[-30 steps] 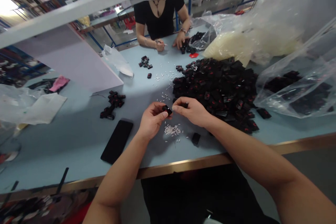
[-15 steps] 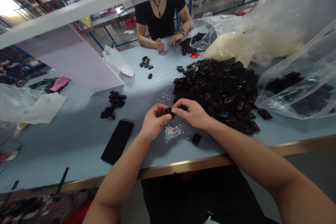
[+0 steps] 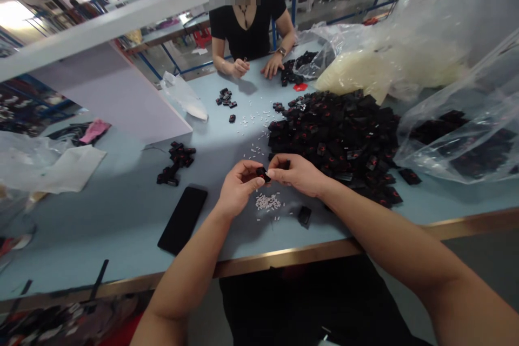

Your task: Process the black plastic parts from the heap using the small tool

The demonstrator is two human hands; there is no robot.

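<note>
My left hand (image 3: 239, 186) and my right hand (image 3: 298, 174) meet above the light blue table (image 3: 121, 211), both pinching one small black plastic part (image 3: 263, 173) between their fingertips. Just below them lies a little heap of tiny white pieces (image 3: 267, 202). A single black part (image 3: 304, 215) rests on the table near my right wrist. A big pile of black parts with red marks (image 3: 336, 138) spreads to the right of my hands.
A black phone (image 3: 183, 219) lies left of my left arm, with a small cluster of black parts (image 3: 175, 162) beyond it. Clear plastic bags (image 3: 458, 135) sit at the right. A person in a black top (image 3: 247, 16) works across the table. White sheets (image 3: 68, 167) lie far left.
My hands have stayed together on the small black part, shifting only slightly. The person opposite has moved both hands a little on the table.
</note>
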